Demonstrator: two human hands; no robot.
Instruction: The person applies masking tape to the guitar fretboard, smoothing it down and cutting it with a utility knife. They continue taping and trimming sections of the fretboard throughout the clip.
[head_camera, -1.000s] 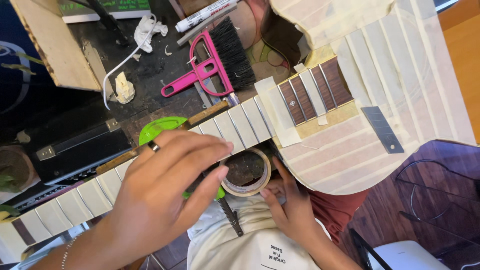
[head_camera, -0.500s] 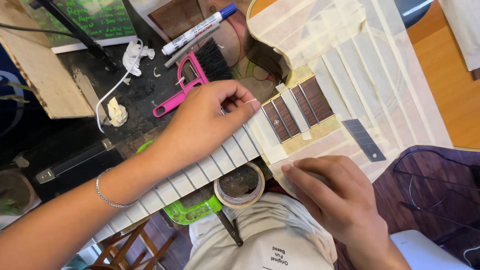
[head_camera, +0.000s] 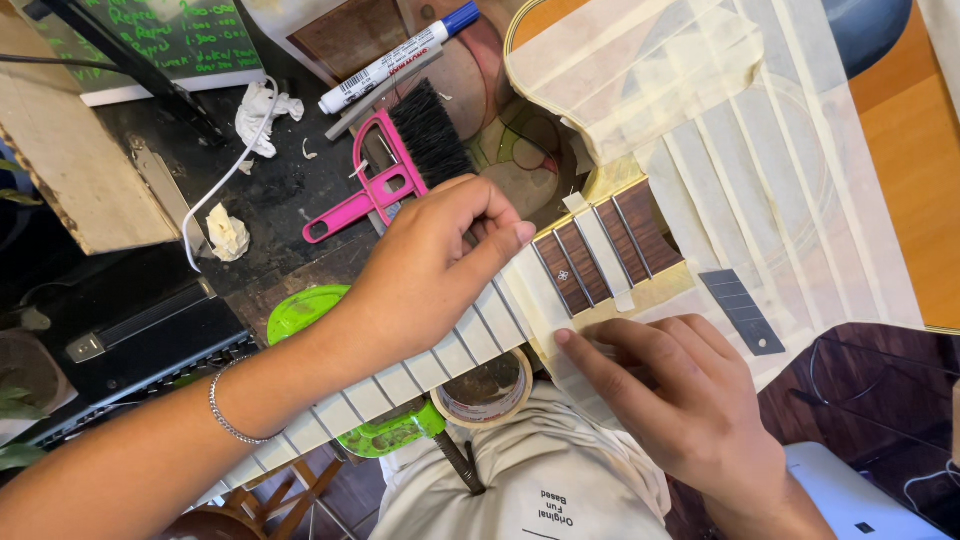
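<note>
1. Cluttered dark workbench (head_camera: 290, 200) is filling the far side of the view, and a guitar neck (head_camera: 470, 335) wrapped in pale masking tape is lying across it on a slant, right under both hands.
2. Left hand (head_camera: 425, 275) is resting on top of the neck, fingers curled loosely with the tips pressing the tape at the near end of the bare wooden frets (head_camera: 600, 255); it is not gripping anything.
3. Right hand (head_camera: 680, 400) is lying flat and open just below the neck, index finger pointing at the taped edge beside the left fingertips, touching the tape.
4. Guitar body (head_camera: 780, 170) is spreading out beyond the right hand, covered in overlapping tape strips, and a small grey blade segment (head_camera: 740, 310) is sitting on it just past the knuckles.
5. Roll of tape (head_camera: 490, 390) is peeking out beneath the neck between the two wrists, next to a green clamp (head_camera: 400, 435).
6. Beyond the left hand, a pink-handled black brush (head_camera: 400, 165) is lying on the bench, with a white marker with a blue cap (head_camera: 400, 58) farther off.
7. Silver bracelet (head_camera: 230, 415) is circling the left wrist.
</note>
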